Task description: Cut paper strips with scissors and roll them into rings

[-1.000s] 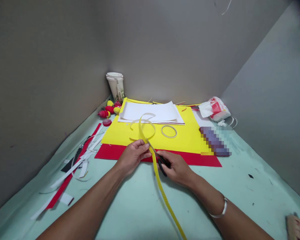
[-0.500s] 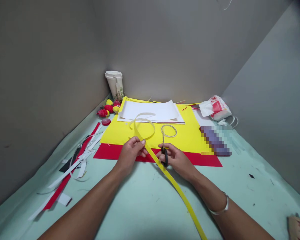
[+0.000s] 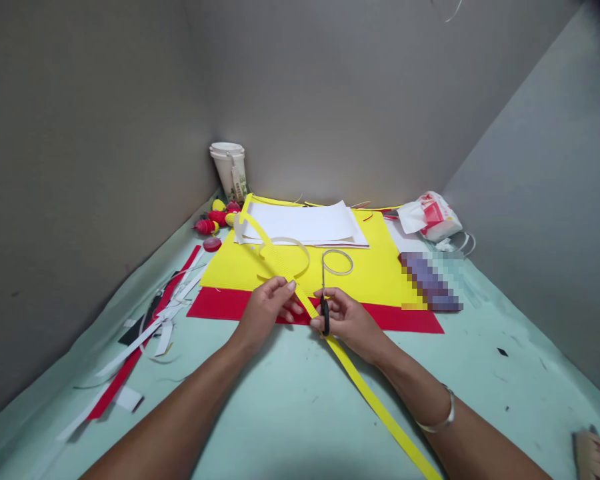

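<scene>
A long yellow paper strip (image 3: pixel 363 387) runs from the near edge up between my hands, its far end curving over the white sheets (image 3: pixel 300 223). My left hand (image 3: pixel 270 307) pinches the strip between thumb and fingers. Black-handled scissors (image 3: pixel 325 315) sit in my right hand (image 3: pixel 347 320), blades pointing away from me, and its fingertips also touch the strip. Beneath and beyond my hands lie a yellow sheet (image 3: pixel 380 267) and, showing under its near edge, a red sheet (image 3: pixel 405 320). A pale ring (image 3: pixel 339 262) rests on the yellow sheet.
White, red and black scraps (image 3: pixel 130 360) lie at the left. A lidded white cup (image 3: pixel 229 170), red and yellow rolled pieces (image 3: pixel 207 227) and a round red disc (image 3: pixel 213 244) are behind them. At the right are a tissue pack (image 3: pixel 435 217) and a blurred purple item (image 3: pixel 430 280).
The strip's far end has swung up and left, and its near end has shifted right. My left hand has moved slightly right; my right hand has moved slightly left with the scissors.
</scene>
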The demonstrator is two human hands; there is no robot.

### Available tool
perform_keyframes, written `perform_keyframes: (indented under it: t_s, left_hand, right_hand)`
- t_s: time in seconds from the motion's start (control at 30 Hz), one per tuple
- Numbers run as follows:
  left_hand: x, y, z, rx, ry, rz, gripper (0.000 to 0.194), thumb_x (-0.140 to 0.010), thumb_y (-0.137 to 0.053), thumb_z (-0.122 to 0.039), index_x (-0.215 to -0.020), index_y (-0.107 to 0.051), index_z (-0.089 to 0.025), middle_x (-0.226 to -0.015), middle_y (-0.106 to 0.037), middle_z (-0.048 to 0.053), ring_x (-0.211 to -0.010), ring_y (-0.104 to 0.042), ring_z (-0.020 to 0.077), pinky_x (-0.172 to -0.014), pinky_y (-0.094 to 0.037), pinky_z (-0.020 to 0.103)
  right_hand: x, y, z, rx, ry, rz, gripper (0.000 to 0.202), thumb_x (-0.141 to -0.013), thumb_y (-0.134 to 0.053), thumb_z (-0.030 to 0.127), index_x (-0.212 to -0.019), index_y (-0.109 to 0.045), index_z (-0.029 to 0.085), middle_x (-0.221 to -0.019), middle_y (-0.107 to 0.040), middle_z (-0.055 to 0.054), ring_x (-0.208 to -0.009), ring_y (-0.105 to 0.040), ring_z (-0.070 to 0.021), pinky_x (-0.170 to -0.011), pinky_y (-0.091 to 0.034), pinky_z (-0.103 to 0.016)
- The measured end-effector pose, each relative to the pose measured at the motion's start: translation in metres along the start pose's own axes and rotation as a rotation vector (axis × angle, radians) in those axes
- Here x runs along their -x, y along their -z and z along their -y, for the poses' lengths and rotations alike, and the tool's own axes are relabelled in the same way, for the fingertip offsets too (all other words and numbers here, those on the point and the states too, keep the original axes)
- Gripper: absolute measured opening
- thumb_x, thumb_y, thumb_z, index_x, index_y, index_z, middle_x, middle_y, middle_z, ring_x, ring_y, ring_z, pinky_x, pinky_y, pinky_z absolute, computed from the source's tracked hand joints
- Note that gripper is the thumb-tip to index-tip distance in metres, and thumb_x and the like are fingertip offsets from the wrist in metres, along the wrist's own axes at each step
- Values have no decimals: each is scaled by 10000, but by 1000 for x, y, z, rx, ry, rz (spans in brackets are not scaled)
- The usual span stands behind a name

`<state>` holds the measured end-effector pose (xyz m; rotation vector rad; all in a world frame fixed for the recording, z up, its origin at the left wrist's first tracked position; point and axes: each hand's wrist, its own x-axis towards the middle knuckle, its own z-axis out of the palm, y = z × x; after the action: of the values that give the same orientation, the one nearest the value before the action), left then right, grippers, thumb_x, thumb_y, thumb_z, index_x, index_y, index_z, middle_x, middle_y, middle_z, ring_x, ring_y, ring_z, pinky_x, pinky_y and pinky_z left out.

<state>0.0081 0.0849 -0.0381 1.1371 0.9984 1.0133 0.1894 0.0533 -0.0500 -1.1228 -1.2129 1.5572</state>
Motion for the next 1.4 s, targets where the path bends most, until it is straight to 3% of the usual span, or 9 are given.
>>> perform_keyframes:
  t_s: [0.1,0.23,0.47,0.93,1.17,1.4]
  left_hand:
    - [0,-1,0,-82,50,25,284,-796,-629,-439,-770,-546,-169,-607,-667,31,-542,-608,149,-506,-455,238]
    - [-2,3,1,-102,49,-78,287,-778,-652,-422,-717,-522,-174,-610,-688,35,-471,-560,116,-504,-446,233]
    - [-9,13,2,21,-27,-253,290,-731,-707,-420,-763,-549,-179,-581,-649,-10,-551,-601,136,-503,-435,211]
    - [-8,11,1,28,-36,-232,325,-730,-693,-472,-793,-602,-166,-691,-656,8,-606,-638,152,-508,-449,223]
    - [-2,6,1,-117,20,-93,340,-752,-662,-505,-745,-563,-180,-618,-680,23,-505,-582,141,-498,-447,237]
    - [-10,20,-4,-61,-37,-294,331,-693,-732,-458,-780,-577,-179,-573,-667,-1,-488,-564,125,-508,-434,218]
  right_hand:
    - [1,-1,1,12,7,9,536,-643,-813,293,-1091,-530,212,-758,-553,51,-675,-530,-101,-637,-449,-241]
    - [1,-2,2,34,-19,41,533,-648,-808,294,-1093,-528,210,-751,-541,56,-668,-514,-97,-633,-431,-240]
    - [1,2,2,81,-21,42,527,-661,-799,315,-1101,-529,209,-781,-553,44,-665,-501,-100,-630,-409,-248]
    - [0,3,-2,127,3,29,512,-669,-785,330,-1102,-541,208,-716,-535,58,-614,-470,-97,-577,-373,-239]
    - [-1,2,0,93,-8,18,524,-657,-792,340,-1099,-546,204,-707,-533,60,-609,-483,-97,-569,-383,-236]
    - [1,6,3,125,-61,71,529,-673,-778,344,-1134,-551,217,-751,-568,40,-602,-491,-100,-579,-403,-245]
